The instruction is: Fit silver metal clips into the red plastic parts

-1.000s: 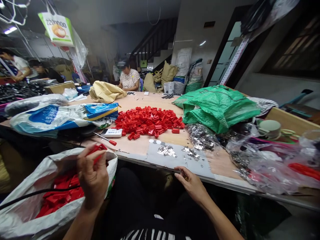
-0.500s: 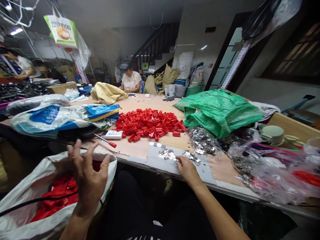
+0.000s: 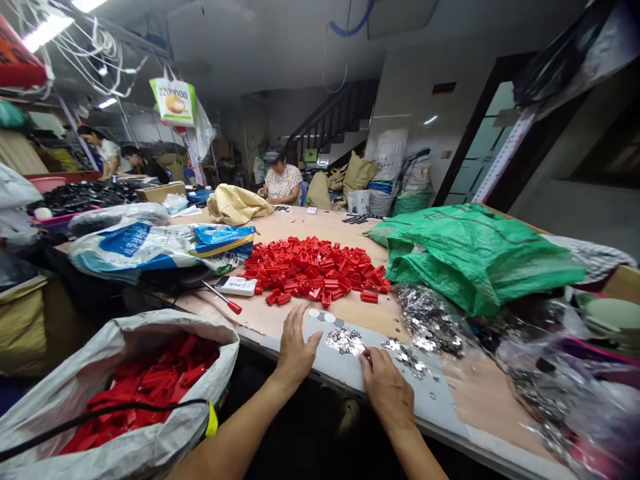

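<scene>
My left hand (image 3: 296,348) is over the table's front edge, fingers apart and holding nothing, just in front of the pile of red plastic parts (image 3: 315,267). My right hand (image 3: 387,387) rests at the grey sheet (image 3: 325,367), its thumb and index finger pinched at the right side of a small heap of silvery metal pieces (image 3: 345,341). Whatever is between those fingertips is too small to make out. More metal pieces (image 3: 413,360) lie just right of that hand. One red part (image 3: 369,297) sits apart from the pile.
An open white sack (image 3: 120,327) of red parts stands at lower left. A red-handled screwdriver (image 3: 234,307) lies beside a white device (image 3: 237,286). Right are a green sack (image 3: 480,257) and clear bags of metal pieces (image 3: 433,320). A person (image 3: 283,180) sits across the table.
My left hand has moved right, from above the white sack to the table edge near the grey sheet. My right hand stays by the metal heap. The view has shifted left and up.
</scene>
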### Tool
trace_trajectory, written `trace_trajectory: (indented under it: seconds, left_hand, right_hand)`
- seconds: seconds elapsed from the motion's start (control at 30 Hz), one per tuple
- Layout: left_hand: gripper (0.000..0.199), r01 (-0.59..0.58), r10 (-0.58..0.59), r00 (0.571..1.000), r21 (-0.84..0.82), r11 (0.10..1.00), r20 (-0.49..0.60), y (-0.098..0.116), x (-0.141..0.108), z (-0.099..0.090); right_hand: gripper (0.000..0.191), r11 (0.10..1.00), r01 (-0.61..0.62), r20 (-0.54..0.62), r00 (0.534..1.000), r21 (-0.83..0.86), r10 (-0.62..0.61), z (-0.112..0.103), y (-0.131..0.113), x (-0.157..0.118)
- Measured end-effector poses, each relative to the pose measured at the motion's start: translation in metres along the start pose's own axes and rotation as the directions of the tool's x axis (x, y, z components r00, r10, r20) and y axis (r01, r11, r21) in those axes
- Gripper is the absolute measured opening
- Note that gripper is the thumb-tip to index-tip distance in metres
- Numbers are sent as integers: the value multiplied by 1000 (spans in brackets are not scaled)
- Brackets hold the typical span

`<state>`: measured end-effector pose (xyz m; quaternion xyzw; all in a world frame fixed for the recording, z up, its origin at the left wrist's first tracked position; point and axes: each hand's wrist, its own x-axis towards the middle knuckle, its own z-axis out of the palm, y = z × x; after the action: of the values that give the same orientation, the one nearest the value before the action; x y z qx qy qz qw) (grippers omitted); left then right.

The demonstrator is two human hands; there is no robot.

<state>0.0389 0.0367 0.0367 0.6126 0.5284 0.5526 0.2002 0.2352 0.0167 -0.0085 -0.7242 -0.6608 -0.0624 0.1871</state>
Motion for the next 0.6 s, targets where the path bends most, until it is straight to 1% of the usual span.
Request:
trace_trajectory:
  seconds: [0.03, 0.07, 0.1, 0.17, 0.27, 0.4, 0.5, 0.6]
  left_hand:
    - [56, 128, -128, 992, -74, 989, 12, -8, 8, 14]
    - [56, 281, -282, 959, -153, 947, 19, -16, 16, 28]
    - [54, 344, -347, 938, -172, 923, 11, -24, 26, 40]
    - [49, 422, -432, 902, -195, 886, -12, -36, 45, 59]
    - [44, 488, -509, 860, -230, 842, -39, -49, 72, 79]
    - [33, 555, -588, 808, -288, 780, -35, -61, 95, 93]
    - [32, 594, -635, 773, -345, 726, -5, -67, 103, 98]
    - [33, 608, -660, 751, -414, 678, 22, -69, 102, 98]
  right_hand:
    - [15, 1000, 14, -30, 999, 3, -14, 3, 1, -1]
    - [17, 999, 32, -64, 997, 5, -31, 5, 3, -1]
    - [18, 999, 53, -99, 994, 9, -52, 8, 5, -1]
    - [21, 996, 84, -166, 983, 14, -80, 13, 8, -2]
    - [24, 994, 104, -234, 968, 24, -95, 20, 12, -3]
    - [28, 991, 129, -288, 951, 36, -113, 25, 15, -4]
    - [31, 989, 143, -318, 940, 38, -123, 25, 15, -4]
    - [32, 987, 158, -328, 935, 39, -137, 24, 15, -4]
